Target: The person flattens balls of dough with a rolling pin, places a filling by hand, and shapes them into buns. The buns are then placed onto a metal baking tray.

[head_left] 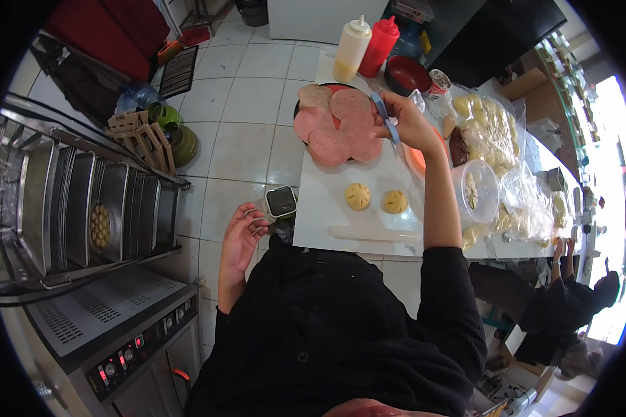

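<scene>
My right hand [405, 119] reaches over the white table and grips a slim blue-handled tool [384, 117]; its exact kind is unclear. Just left of it, several round pink meat slices [330, 144] overlap on a dark-rimmed plate [298, 110]. Two small round yellow dough pieces with slit tops sit nearer me, one on the left [357, 197] and one on the right [394, 201]. My left hand [242, 233] hangs off the table's left side, fingers curled around something thin and clear that I cannot make out. Beside its fingertips is a small square container [281, 201] with a dark inside.
A cream squeeze bottle [352, 50], a red one [379, 47] and a red bowl [407, 74] stand at the back. Right of my arm are a clear tub [476, 189] and bagged dough [487, 128]. A tray rack [83, 201] stands left. Another person [570, 299] works at far right.
</scene>
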{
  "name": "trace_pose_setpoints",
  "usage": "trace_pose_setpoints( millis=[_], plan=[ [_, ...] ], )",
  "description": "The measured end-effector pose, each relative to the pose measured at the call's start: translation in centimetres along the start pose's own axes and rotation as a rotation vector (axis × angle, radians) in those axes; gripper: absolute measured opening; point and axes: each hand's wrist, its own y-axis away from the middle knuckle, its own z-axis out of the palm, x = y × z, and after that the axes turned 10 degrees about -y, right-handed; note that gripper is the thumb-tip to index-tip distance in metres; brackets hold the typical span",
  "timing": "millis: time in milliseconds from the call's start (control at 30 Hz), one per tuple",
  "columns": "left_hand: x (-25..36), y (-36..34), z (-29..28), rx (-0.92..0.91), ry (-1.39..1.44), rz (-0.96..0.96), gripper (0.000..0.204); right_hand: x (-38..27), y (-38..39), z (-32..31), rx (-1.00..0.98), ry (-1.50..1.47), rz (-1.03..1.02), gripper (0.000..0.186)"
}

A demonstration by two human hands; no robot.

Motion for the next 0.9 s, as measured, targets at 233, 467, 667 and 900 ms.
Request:
trace_pose_setpoints(
  millis=[233,467,667,900],
  plan=[
    [0.1,-0.9,-1.3,-0.038,-0.009,0.011,0.043,6.9,4.6,-0.3,-0.084,0.513,0.291,0.023],
    [-0.3,-1.8,-2.0,-0.065,-0.023,0.016,0.037,10.7,7.5,0.2,-0.031,0.95,0.249,0.024],
    [0.0,-2.2,-1.5,-0.096,-0.076,-0.042,0.045,11.2,8.7,-0.2,-0.01,0.996,0.334,0.036],
    [-0.1,-3.0,0.5,-0.079,-0.124,-0.104,0.05,12.6,12.1,-0.4,0.14,0.714,0.413,0.042]
  ],
)
